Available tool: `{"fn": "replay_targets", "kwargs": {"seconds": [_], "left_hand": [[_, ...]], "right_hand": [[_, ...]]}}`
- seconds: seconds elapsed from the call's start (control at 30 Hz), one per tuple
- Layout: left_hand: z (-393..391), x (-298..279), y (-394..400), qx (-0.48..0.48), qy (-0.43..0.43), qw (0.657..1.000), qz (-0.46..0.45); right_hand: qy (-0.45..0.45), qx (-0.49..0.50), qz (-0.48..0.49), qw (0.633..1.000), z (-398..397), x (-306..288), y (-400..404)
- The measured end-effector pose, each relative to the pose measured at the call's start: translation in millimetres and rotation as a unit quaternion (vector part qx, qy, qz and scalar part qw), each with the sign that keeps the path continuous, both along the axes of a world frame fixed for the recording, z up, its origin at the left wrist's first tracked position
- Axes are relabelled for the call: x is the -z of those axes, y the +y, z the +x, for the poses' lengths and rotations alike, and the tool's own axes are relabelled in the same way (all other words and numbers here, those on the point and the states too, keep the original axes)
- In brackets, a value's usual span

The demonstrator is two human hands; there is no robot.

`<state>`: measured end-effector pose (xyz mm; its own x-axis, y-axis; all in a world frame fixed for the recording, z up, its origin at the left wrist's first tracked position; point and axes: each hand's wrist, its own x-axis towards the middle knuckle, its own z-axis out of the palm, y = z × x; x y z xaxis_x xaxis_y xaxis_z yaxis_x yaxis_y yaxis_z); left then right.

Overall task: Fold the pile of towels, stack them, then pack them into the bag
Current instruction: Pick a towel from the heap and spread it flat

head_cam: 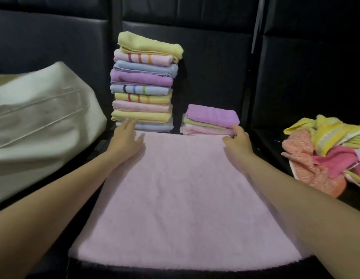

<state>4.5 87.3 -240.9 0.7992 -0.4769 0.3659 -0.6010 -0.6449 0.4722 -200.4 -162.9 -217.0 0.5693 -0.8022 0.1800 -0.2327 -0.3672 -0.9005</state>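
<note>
A pale pink towel point(185, 198) lies spread flat on the dark seat in front of me. My left hand point(127, 137) rests on its far left corner with fingers extended, touching the foot of the tall stack of folded towels point(144, 81). My right hand point(238, 140) is at the far right corner, fingers curled at the towel's edge, right beside the short stack point(212, 119) of three folded towels topped by a purple one. A loose pile of unfolded towels point(326, 152) lies at the right. The cream fabric bag point(40, 121) lies at the left.
Everything sits on a black padded sofa point(215, 63) with its backrest right behind the two stacks. The tall stack leans slightly and holds several towels in yellow, pink, blue and purple.
</note>
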Motion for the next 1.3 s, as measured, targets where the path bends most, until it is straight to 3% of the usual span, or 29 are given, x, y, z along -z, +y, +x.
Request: {"fn": "replay_targets", "kwargs": {"seconds": [0.13, 0.23, 0.4, 0.53, 0.63, 0.7, 0.77, 0.9, 1.17, 1.3], "left_hand": [[-33.4, -21.2, 2.9, 0.019, 0.022, 0.999, -0.016], [-73.2, -38.5, 15.5, 0.059, 0.025, 0.998, -0.007], [-149.4, -43.3, 73.9, 0.155, 0.029, 0.987, 0.018], [-193.7, -28.7, 113.8, 0.194, 0.064, 0.978, 0.028], [-210.9, -1.0, 139.7, 0.222, -0.063, 0.964, 0.133], [-212.2, 8.0, 150.9, 0.211, -0.101, 0.959, 0.162], [-212.3, 7.4, 153.6, 0.204, -0.099, 0.959, 0.168], [-214.8, 6.5, 150.8, 0.201, -0.108, 0.958, 0.176], [-214.6, 5.2, 148.4, 0.197, -0.084, 0.958, 0.191], [-215.6, 2.4, 148.0, 0.199, -0.078, 0.954, 0.209]], "right_hand": [[-0.016, 0.001, -0.007, 1.0, -12.6, -10.9, 9.1], [-0.021, -0.036, 0.045, 0.998, -31.0, -24.1, 25.1], [0.042, -0.159, -0.025, 0.986, -72.8, -48.5, 71.0], [0.145, -0.321, -0.086, 0.932, -113.7, -43.5, 123.1], [0.195, -0.412, -0.185, 0.871, -137.8, -27.5, 148.8], [0.222, -0.437, -0.285, 0.824, -146.1, -16.9, 155.8], [0.214, -0.439, -0.323, 0.811, -150.5, -8.8, 156.8], [0.154, -0.401, -0.346, 0.834, -157.1, 5.5, 157.0], [0.108, -0.352, -0.414, 0.833, -160.7, 15.7, 161.1], [0.05, -0.346, -0.501, 0.792, -163.8, 21.3, 163.1]]}}
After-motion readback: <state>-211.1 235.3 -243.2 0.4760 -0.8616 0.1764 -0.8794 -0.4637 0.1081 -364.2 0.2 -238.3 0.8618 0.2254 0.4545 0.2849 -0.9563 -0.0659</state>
